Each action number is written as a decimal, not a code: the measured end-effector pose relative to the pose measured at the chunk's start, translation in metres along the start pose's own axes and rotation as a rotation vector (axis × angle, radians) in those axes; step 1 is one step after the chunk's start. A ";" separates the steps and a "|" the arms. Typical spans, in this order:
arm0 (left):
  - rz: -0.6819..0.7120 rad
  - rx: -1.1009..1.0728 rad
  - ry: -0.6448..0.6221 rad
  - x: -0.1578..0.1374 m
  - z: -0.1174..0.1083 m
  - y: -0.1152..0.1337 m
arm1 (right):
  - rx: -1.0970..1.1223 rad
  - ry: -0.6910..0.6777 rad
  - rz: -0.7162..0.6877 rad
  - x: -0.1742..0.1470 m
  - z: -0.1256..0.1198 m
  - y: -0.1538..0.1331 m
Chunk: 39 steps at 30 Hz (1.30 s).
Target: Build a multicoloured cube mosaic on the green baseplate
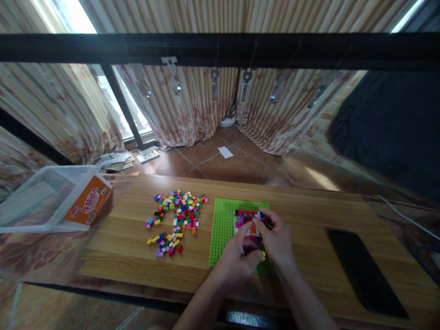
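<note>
A small build of multicoloured toy building bricks (243,214), with a red row along its far side, sits on a green studded baseplate (222,224). My left hand (239,256) is over the near part of the plate. Its index finger reaches the build, while its thumb stands apart, close to a yellow brick (263,255). At the build's right side is my right hand (277,236), its fingers and thumb closed on the edge. Whether a loose brick is also between those fingertips is too small to tell. The hands cover the near and right parts of the build.
Loose coloured bricks (185,206) lie scattered left of the baseplate on the wooden table (120,247). A black phone-like slab (366,272) lies at the right. Beyond the left end stands a clear plastic bin (44,201) with an orange label. A dark bar (220,50) crosses ahead.
</note>
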<state>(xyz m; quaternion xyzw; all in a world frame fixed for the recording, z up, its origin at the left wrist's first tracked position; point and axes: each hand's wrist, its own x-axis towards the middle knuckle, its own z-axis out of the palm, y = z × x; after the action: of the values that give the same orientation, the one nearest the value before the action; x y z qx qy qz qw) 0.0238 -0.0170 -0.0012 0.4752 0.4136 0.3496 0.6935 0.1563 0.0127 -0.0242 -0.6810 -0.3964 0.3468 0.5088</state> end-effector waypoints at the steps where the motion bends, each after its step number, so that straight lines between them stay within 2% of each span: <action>1: -0.001 -0.033 0.020 0.000 -0.002 0.000 | 0.023 -0.009 0.012 0.001 0.000 0.002; 6: -0.028 -0.196 0.177 0.000 -0.008 0.004 | 0.205 -0.013 0.028 0.002 -0.007 0.003; 10: 0.001 -0.244 0.213 -0.001 -0.009 0.011 | 0.233 0.098 -0.018 0.000 -0.020 -0.008; 12: 0.013 -0.258 0.232 -0.001 -0.010 0.013 | 0.221 0.092 -0.029 -0.004 -0.025 -0.014; 17: 0.057 -0.284 0.263 0.000 -0.010 0.017 | 0.096 -0.225 -0.093 -0.020 -0.023 -0.022; 19: 0.089 -0.282 0.253 0.000 -0.010 0.019 | 0.022 -0.302 -0.122 -0.026 -0.022 -0.026; 25: 0.143 -0.239 0.252 -0.002 -0.008 0.021 | -0.048 -0.343 -0.218 -0.034 -0.025 -0.039; 31: 0.165 -0.208 0.227 -0.006 -0.006 0.023 | 0.088 -0.423 -0.146 -0.033 -0.028 -0.035; 35: 0.148 -0.184 0.200 -0.007 -0.008 0.025 | 0.185 -0.367 -0.068 -0.028 -0.029 -0.030; 39: 0.137 -0.210 0.222 -0.004 -0.011 0.022 | 0.151 -0.135 -0.085 -0.016 -0.036 -0.025</action>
<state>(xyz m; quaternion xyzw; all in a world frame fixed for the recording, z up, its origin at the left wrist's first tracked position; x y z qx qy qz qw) 0.0101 -0.0099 0.0189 0.3857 0.4155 0.4878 0.6639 0.1761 -0.0119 0.0096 -0.5982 -0.4311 0.3988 0.5453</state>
